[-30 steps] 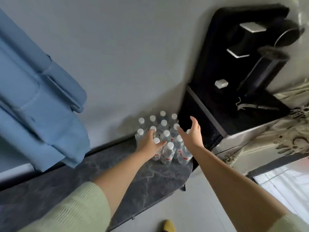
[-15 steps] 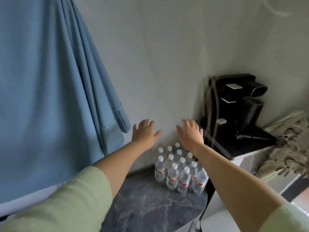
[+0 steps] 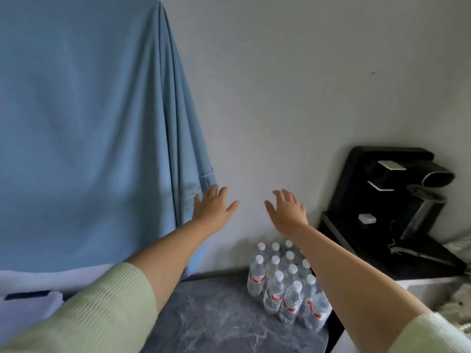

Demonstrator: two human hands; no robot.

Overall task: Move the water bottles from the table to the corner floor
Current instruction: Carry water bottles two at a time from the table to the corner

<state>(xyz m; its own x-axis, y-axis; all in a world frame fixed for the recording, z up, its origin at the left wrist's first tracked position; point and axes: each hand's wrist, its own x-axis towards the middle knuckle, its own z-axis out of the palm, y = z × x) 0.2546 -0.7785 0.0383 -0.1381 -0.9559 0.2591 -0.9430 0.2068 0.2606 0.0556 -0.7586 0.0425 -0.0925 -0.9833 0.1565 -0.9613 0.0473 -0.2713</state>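
From the head view, two bare hands are raised before the wall, the left hand (image 3: 212, 203) and right hand (image 3: 288, 208) both spread-fingered and empty. Below them about thirteen capped water bottles (image 3: 286, 281) stand upright, clustered at the far right of one dark marbled table (image 3: 216, 319).

Operator: two bare hands, ribbed knit sleeves.
Left sleeve (image 3: 84, 314) and right sleeve (image 3: 430, 335): pale green ribbed knit, pushed up to leave both forearms bare. Left hand (image 3: 212, 203) and right hand (image 3: 288, 208): ungloved.
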